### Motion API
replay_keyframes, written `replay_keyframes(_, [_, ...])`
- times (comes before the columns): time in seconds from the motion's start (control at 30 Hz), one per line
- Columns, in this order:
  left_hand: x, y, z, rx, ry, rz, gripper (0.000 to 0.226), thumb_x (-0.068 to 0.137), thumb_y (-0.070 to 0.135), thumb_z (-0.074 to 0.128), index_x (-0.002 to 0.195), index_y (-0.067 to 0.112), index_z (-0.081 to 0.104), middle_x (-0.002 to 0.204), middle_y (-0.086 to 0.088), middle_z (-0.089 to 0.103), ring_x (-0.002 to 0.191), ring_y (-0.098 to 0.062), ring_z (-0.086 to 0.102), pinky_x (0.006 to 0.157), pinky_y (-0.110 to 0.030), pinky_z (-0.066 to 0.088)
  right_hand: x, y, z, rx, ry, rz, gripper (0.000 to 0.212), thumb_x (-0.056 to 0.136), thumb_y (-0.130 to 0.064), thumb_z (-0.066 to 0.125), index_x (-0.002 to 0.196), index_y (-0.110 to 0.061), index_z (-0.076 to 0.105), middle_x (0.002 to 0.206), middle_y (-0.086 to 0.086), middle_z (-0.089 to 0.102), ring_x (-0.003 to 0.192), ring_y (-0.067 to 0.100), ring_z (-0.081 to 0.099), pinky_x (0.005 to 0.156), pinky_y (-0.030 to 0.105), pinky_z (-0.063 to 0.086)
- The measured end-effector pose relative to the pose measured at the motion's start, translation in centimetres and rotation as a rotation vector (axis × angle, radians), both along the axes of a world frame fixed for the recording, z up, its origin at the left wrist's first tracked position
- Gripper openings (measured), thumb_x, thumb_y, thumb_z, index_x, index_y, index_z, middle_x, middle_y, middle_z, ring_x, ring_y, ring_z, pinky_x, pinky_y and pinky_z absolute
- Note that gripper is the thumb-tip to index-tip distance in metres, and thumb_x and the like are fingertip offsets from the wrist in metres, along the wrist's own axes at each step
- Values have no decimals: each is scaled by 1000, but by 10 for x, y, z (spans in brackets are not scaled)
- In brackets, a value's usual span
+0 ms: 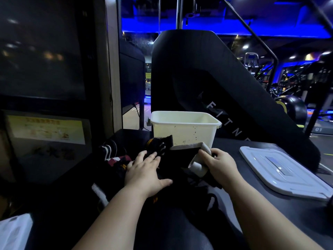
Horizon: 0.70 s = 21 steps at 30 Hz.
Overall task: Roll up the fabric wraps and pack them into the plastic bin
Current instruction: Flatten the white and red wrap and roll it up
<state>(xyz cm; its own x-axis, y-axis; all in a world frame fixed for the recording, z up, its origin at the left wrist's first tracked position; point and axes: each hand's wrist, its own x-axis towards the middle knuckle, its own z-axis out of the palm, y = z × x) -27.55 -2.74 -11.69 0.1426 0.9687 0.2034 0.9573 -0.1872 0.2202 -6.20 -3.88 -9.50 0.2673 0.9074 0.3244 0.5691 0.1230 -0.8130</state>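
The left hand [146,171] lies flat with its fingers spread and thumb out to the side, pressing down on the dark end of a black wrap [185,154]. The right hand [220,165] is curled, thumb and fingers pinching the same wrap's pale grey-white end, which folds over beside the knuckles. Both bare forearms reach in from the bottom edge, the hands near each other but not touching. The wrap sits just in front of the cream plastic bin [180,130], which stands open on the dark table [266,206]. A pile of wraps [115,156] left of the hands merges into shadow, so single pieces are hard to separate. A white lid [281,170] lies flat on the right.
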Motion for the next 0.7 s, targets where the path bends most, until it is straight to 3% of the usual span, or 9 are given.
replay_keyframes(0.17, [-1,-1,-2,-10,33,0,88,81,76,48,153,31,24,161,18,14,148,-11,-3,117,-39,11,37,-15,12,40,92,-170,33,93,-38,59,70,-14,61,59,2,59,58,19,55,54,33,40])
replay_keyframes(0.37, [1,-4,1,-13,53,-17,84,84,74,46,153,32,25,161,17,14,149,-12,-2,118,-40,10,89,-51,21,23,39,-214,30,93,-36,60,75,-13,65,59,4,59,57,24,55,54,34,41])
replay_keyframes(0.43, [2,-5,1,10,55,-32,80,84,73,48,152,34,27,160,18,16,149,-12,-1,119,-44,5,102,-62,14,-11,28,-242,32,91,-37,62,75,-10,65,59,5,58,58,28,57,57,39,45])
replay_keyframes(0.53, [9,-15,5,121,36,-86,67,87,62,54,147,37,36,157,22,23,149,-9,2,118,-50,-11,112,-79,-1,-88,7,-249,33,91,-36,63,77,-5,64,61,5,56,61,22,54,59,34,40])
replay_keyframes(0.63, [29,-34,12,172,10,-219,54,92,49,57,143,39,42,155,24,25,149,-8,2,116,-39,-16,117,-93,-15,-161,4,-253,29,92,-34,62,79,-8,66,68,6,63,68,20,56,63,34,39])
replay_keyframes(0.7, [46,-45,9,145,-51,-318,52,92,46,58,142,41,43,154,24,27,148,-6,6,117,-32,-3,118,-99,-21,-180,7,-259,29,93,-34,61,81,-8,65,73,7,65,72,21,57,67,35,40])
